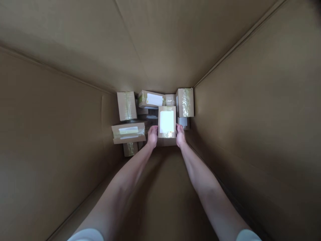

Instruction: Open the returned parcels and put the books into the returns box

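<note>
A small brown cardboard box [167, 134] with a bright white label and clear tape is held between my two hands, deep inside a large carton. My left hand [152, 136] presses against its left side, and my right hand [180, 135] grips the right side. Both arms stretch forward and down. Around the held box lie other taped boxes: a labelled one [153, 99] behind it, a tall taped one [185, 102] to the right, and a wide one [129, 132] to the left of my left hand. The fingertips are partly hidden by the box.
High cardboard walls rise on the left [50, 140], right [263, 127] and far side [150, 40]. Another taped box [126, 105] stands at the back left. A smaller box [130, 149] sits below the wide one. Bare carton floor [165, 194] shows between my arms.
</note>
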A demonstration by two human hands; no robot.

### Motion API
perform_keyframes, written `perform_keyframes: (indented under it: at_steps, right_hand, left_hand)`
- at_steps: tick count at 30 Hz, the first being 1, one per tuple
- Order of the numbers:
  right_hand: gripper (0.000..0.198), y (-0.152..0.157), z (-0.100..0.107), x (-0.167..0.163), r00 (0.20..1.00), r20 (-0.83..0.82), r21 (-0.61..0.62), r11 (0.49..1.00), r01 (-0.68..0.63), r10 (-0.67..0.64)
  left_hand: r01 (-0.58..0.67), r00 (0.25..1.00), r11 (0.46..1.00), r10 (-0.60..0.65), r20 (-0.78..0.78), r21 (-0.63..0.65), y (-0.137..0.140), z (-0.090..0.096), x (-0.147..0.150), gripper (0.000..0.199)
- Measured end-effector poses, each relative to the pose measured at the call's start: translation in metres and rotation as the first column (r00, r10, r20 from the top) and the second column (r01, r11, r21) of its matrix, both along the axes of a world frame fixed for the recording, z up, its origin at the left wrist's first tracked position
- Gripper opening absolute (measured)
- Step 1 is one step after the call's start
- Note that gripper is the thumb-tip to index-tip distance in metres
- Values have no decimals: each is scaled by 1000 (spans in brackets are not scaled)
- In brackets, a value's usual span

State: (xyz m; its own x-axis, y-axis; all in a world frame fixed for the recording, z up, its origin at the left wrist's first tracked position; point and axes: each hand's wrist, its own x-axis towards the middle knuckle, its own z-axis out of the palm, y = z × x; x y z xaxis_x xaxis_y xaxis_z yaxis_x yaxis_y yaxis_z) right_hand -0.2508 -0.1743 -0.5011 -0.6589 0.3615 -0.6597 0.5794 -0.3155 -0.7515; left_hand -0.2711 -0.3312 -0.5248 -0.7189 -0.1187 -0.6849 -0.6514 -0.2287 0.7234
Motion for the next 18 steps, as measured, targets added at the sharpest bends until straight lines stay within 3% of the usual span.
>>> perform_keyframes:
  at_steps: [3, 8, 13, 16, 18]
  right_hand:
    - [57, -1, 46, -7, 998, -40, -2, 999, 51, -51]
    - [56, 1, 127, -20, 990, -134, -35, 999, 33, -37]
    - [40, -4, 213, -23, 972, -225, 103, 994, -43, 66]
    - [39, -18, 265, -13, 978, -209, 40, 999, -3, 11]
    - [40, -28, 299, 0, 982, -189, -22, 999, 26, -29]
  left_hand:
    - [9, 999, 999, -11, -44, -40, -6, 45, -10, 45]
    - [212, 945, 929, -273, -178, -303, -20, 129, -14, 43]
    - [268, 877, 858, -406, -258, -438, -30, 221, -7, 41]
    - [181, 853, 877, -365, -372, -445, -32, 274, -1, 47]
    - [180, 822, 918, -337, -458, -352, -34, 307, 3, 53]
